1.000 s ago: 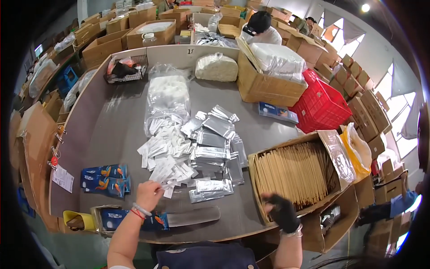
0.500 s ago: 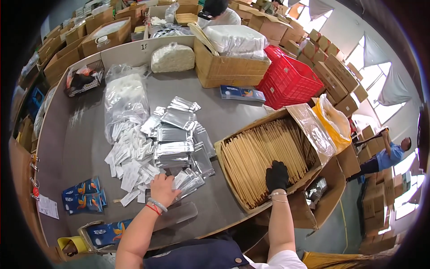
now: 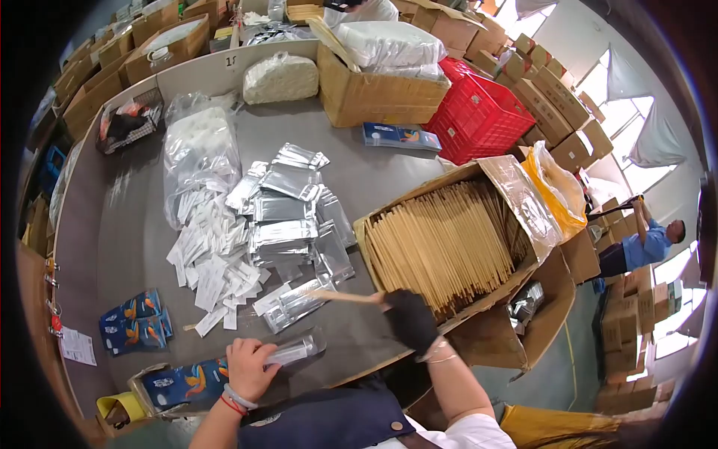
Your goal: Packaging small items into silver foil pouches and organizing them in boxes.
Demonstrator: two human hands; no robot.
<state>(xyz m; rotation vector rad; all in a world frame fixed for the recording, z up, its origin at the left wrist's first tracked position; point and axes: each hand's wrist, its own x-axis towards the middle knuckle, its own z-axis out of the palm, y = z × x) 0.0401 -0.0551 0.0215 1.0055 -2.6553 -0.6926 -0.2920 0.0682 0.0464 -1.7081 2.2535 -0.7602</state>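
Observation:
My left hand [image 3: 250, 368], with wrist bands, is at the front of the table, its fingers closed on a clear plastic sleeve [image 3: 313, 343] with a whitish strip on it. In a black glove, my right hand [image 3: 411, 323] grips one end of a thin tan stick [image 3: 345, 296], which points left over the silver foil packets [image 3: 298, 305]. Many similar tan pieces stand packed in the open carton [image 3: 365, 258] behind that hand. Further in lie stacked silver packets [image 3: 283, 238] and a heap of small white packets [image 3: 213, 254].
Blue printed pouches [image 3: 134, 323] lie at the left, and more fill a box [image 3: 183, 385] at the front edge. A wire basket [image 3: 131, 120], bagged white goods [image 3: 202, 142], a carton [image 3: 374, 97] and a red crate [image 3: 479, 112] stand behind. Another person [image 3: 643, 243] is at the right.
My left hand has moved from the foil packets down to the clear sleeve. My right hand has come left out of the carton with a tan stick.

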